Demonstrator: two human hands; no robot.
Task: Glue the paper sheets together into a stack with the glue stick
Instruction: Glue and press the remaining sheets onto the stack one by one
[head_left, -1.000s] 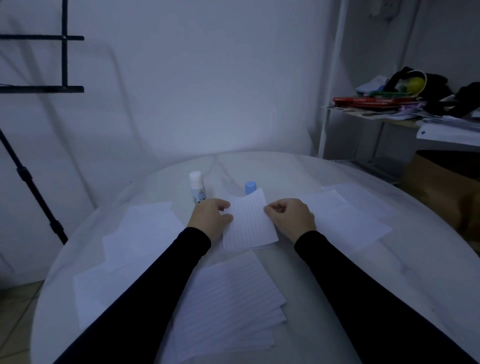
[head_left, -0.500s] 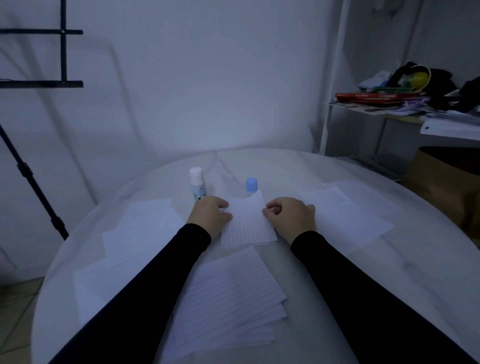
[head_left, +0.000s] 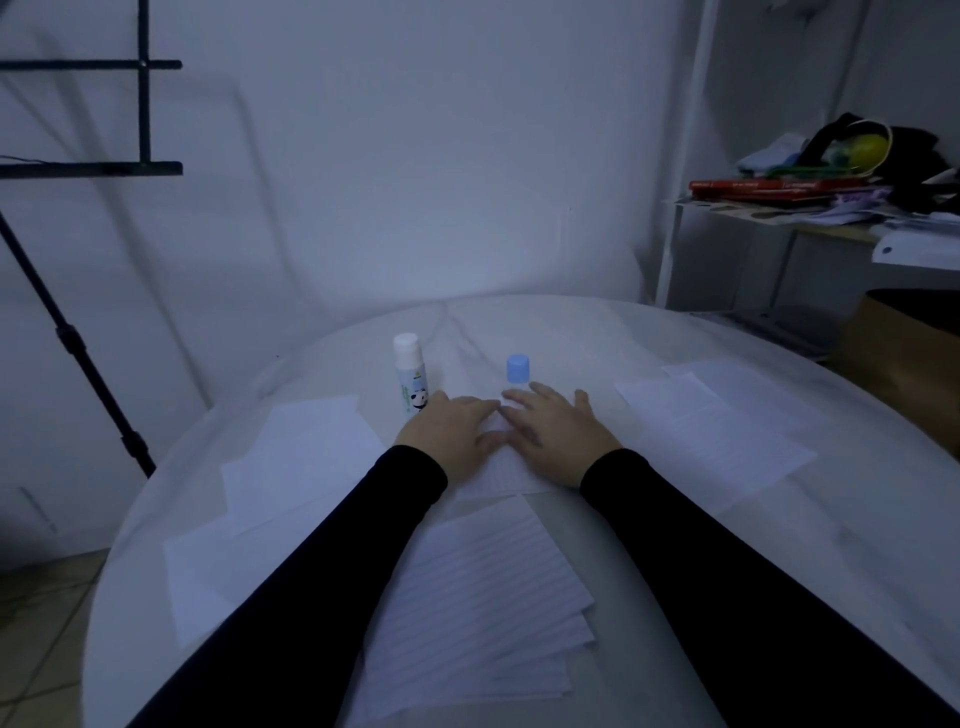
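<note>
Both hands flat, fingers straight: left hand (head_left: 449, 434) and right hand (head_left: 553, 436) press side by side on a small lined sheet (head_left: 501, 475) lying on the round white table (head_left: 649, 597). Just beyond the left fingertips stands the uncapped glue stick (head_left: 410, 379); its blue cap (head_left: 518, 370) stands just past the right fingertips. Nearer the body lies a fanned paper stack (head_left: 483, 597), with loose sheets left (head_left: 291, 467) and right (head_left: 711, 436) of the hands.

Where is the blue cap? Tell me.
The blue cap stands on the table in the head view, just beyond the right hand and right of the glue stick.
</note>
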